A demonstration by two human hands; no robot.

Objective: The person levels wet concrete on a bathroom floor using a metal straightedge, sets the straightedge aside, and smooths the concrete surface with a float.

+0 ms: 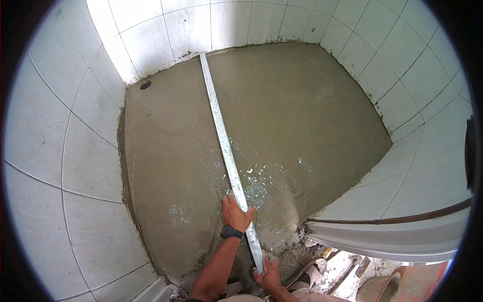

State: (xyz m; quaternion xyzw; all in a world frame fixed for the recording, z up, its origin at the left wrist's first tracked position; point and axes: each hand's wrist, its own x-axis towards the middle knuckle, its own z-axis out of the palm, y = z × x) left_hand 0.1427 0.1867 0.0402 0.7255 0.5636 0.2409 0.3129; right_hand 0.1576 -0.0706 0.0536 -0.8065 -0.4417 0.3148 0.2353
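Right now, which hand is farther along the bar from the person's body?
The left hand, with the dark watch at its wrist; the right hand is at the near end of the bar.

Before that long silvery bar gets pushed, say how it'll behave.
The bar is probably stiff, running nearly straight well beyond the left hand. Its flat-looking face suggests it'll slide rather than roll. Wet shine on the floor beside it hints at slipperiness.
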